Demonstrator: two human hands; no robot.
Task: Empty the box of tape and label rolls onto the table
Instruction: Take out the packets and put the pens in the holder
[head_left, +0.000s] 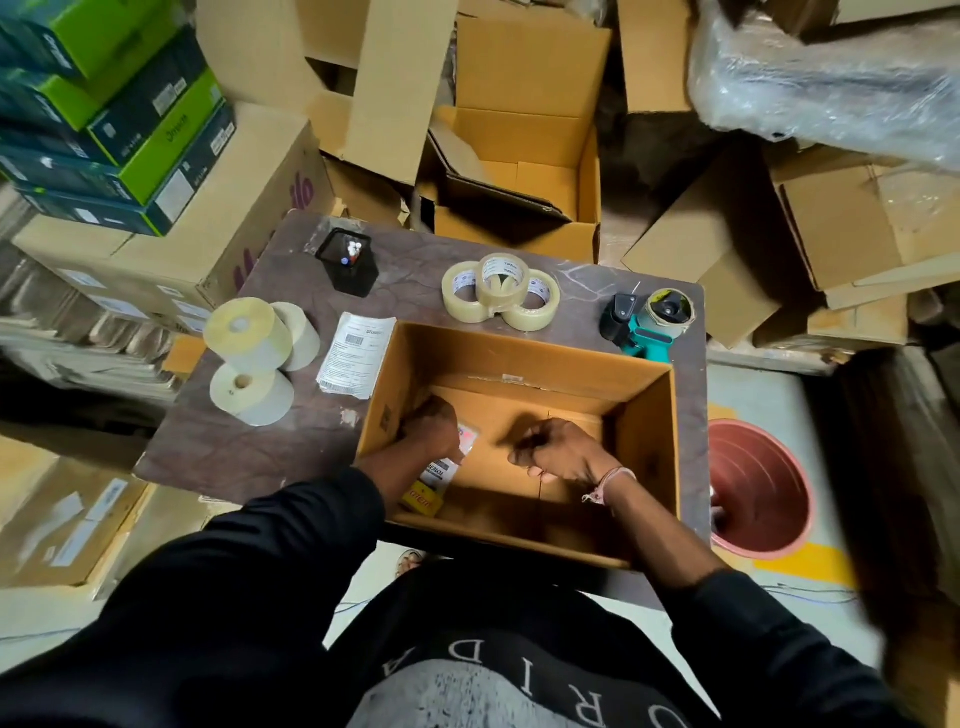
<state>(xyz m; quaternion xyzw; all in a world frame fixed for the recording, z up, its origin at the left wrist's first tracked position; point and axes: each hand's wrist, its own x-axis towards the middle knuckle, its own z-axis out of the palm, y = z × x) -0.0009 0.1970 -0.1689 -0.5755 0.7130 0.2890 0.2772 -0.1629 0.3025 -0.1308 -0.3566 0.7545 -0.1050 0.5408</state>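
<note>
Left hand (434, 427) fingers curled onto a small packet (435, 480) at 8 o'clock in the box (519, 358). Right hand (558, 449) loosely fisted; contents unclear. Packet likely light, crinkly: pinch its edge.

We find bare table (228, 457) only left of the box (519, 358). Label rolls (254, 358) and paper sheet (353, 353) fill its left, tape rolls (501, 291) and dispenser (649, 322) the far edge.

- Box (524, 358): plain tan.
- Table (249, 447): dark brown, veined.
- Tape rolls (500, 291): clear, yellowish.
- Label rolls (254, 353): cream.
- Dispenser (649, 327): teal, black.
- Bucket (753, 488): reddish brown.
- Sleeves (291, 551): black.
</note>
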